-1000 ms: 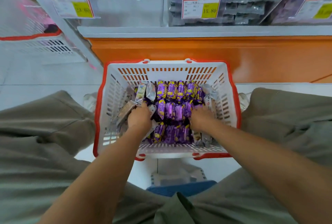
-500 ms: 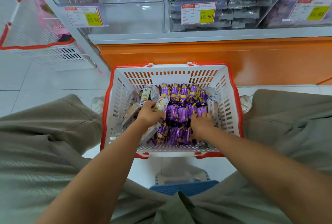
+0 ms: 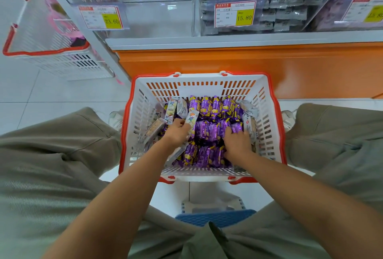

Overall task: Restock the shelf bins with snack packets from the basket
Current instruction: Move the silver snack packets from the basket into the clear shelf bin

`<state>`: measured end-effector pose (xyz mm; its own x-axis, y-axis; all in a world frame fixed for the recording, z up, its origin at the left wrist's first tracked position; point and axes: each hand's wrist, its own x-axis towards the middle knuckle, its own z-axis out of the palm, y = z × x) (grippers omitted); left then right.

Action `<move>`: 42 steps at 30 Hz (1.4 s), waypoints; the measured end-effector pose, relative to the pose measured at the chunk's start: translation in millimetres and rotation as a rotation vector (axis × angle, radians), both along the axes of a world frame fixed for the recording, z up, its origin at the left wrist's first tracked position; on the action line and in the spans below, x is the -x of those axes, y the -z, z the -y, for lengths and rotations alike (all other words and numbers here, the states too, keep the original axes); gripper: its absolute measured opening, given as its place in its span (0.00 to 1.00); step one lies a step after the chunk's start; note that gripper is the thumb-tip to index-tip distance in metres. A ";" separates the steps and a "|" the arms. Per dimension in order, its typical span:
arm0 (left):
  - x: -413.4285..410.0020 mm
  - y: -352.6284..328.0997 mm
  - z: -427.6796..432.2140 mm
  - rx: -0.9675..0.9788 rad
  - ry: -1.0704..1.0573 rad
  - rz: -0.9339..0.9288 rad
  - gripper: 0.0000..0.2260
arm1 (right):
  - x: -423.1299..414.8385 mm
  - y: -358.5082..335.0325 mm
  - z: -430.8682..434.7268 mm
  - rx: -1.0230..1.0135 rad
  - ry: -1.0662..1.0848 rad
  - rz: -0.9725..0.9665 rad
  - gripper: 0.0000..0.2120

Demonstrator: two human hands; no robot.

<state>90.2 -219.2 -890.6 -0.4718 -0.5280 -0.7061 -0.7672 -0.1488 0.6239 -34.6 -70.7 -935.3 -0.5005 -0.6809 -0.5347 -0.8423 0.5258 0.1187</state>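
There, at ten o'clock, a second red-rimmed basket (image 3: 47, 52) sat on the floor. Inside the white basket (image 3: 203, 79), the left hand (image 3: 177, 134) pinched a pale cartoon-printed packet (image 3: 191, 119) at nine o'clock of the purple packets (image 3: 209, 132). At three o'clock the right hand (image 3: 237, 141) dug curled fingers among them; whether it gripped one could not be told. Clear shelf bins (image 3: 157, 16) stood at twelve o'clock.

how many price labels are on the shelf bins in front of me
3: the left label reads 23.60, the middle label reads 15.80, and the right label is cut off by the frame edge. More may lie out of view.
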 end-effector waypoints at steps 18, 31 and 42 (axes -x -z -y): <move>29.7 -27.5 -24.7 -0.128 -0.220 -0.182 0.09 | 6.7 -51.6 24.4 0.847 0.431 0.705 0.22; 34.2 -41.4 -24.3 -0.290 -0.458 -0.256 0.13 | 10.7 -54.2 21.7 0.877 0.387 0.806 0.27; 42.3 -65.2 -23.1 -0.274 -0.465 -0.319 0.13 | 18.0 -76.7 16.2 0.953 0.277 0.720 0.22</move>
